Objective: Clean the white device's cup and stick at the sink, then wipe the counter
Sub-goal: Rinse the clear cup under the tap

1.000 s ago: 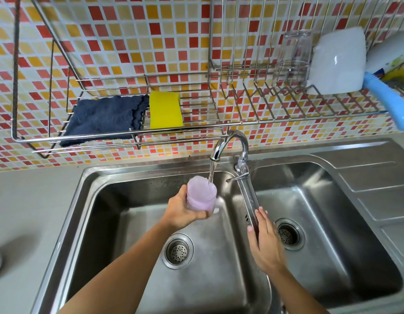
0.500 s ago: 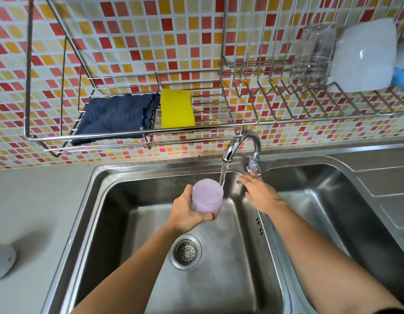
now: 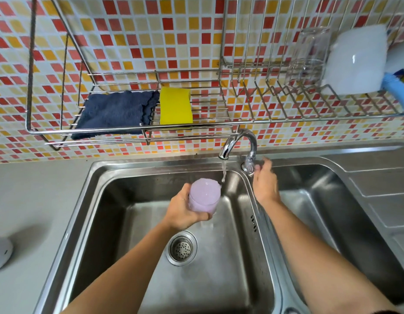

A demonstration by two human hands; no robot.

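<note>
2 hands: left hand grips cup mid-basin; right hand on faucet.

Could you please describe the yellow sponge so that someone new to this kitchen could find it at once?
Look at the wire rack on the tiled wall above the double sink. On its lower left shelf, just left of the tap, lies the sponge. It is a flat bright yellow block, right beside a crumpled dark blue cloth.

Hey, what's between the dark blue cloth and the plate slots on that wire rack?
In the head view, only the yellow sponge lies between the dark blue cloth and the plate slots; the rest is bare wire rack.
</note>
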